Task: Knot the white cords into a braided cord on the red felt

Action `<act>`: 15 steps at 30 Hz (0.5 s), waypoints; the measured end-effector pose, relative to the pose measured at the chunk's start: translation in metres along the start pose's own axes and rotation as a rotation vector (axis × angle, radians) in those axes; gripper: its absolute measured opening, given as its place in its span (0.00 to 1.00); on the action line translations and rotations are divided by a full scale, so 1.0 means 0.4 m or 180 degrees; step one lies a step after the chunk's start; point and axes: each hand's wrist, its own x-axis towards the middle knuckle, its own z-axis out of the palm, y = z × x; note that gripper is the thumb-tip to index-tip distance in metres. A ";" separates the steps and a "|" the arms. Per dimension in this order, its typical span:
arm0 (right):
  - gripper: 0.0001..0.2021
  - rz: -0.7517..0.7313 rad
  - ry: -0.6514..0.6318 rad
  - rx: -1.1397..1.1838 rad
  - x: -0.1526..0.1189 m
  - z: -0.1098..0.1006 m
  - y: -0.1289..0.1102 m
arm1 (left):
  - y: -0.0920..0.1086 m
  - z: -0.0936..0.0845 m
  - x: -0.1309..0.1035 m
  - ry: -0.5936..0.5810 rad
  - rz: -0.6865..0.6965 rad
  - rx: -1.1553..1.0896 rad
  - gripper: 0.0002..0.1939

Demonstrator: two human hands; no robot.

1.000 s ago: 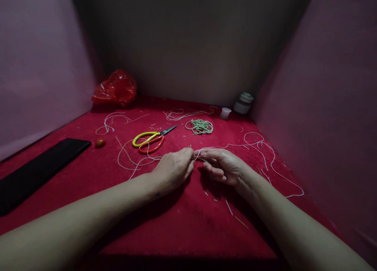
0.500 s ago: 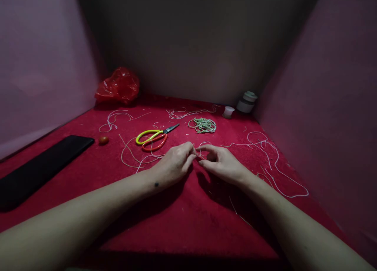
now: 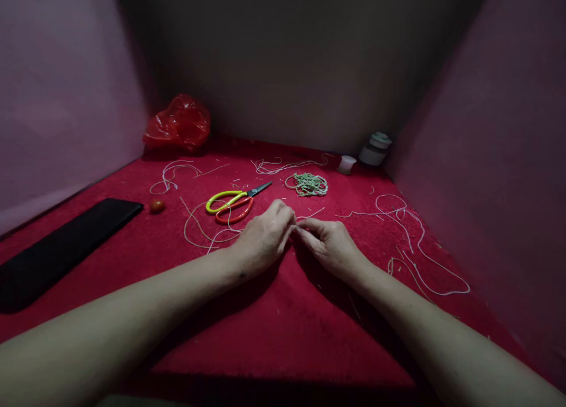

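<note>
My left hand (image 3: 269, 233) is closed, its fingers pinching thin cord near the middle of the red surface. A loose pale cord (image 3: 189, 235) trails from it to the left, passing over the scissors' handles. My right hand (image 3: 332, 245) is closed too, thumb and forefinger pinched right beside the left fingertips. A short cord end (image 3: 315, 213) sticks out just beyond the right fingers. What lies exactly between the fingertips is hidden. Scissors (image 3: 230, 206) with one yellow and one red handle lie just beyond my left hand. Behind the hands sits a bundle of green-and-white braided cord (image 3: 309, 184).
Loose cords lie at the right (image 3: 420, 242), on the red cloth (image 3: 274, 330). A black case (image 3: 66, 248) and a small reddish-brown round object (image 3: 157, 206) are at left. Further back are a red plastic bag (image 3: 179, 124), a white spool (image 3: 346, 164) and a lidded jar (image 3: 375, 149).
My right thumb and forefinger, apart before, have pinched together against the left fingertips. The cord loop between the hands has drawn down to a short, straighter end. The view has shifted slightly.
</note>
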 end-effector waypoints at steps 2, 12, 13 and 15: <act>0.11 0.0025 -0.0012 0.0090 0.003 0.000 0.004 | -0.003 0.002 0.000 -0.0076 -0.0012 0.0300 0.07; 0.12 0.0038 -0.0142 0.0310 0.017 -0.004 0.011 | 0.015 -0.024 -0.017 0.0251 0.0226 0.0304 0.07; 0.12 0.0054 -0.0147 0.0284 0.017 -0.006 0.010 | 0.017 -0.025 -0.019 0.0188 0.0228 0.0388 0.07; 0.13 0.0068 -0.0157 0.0249 0.016 -0.008 0.007 | 0.018 -0.023 -0.021 0.0083 0.0179 0.0578 0.09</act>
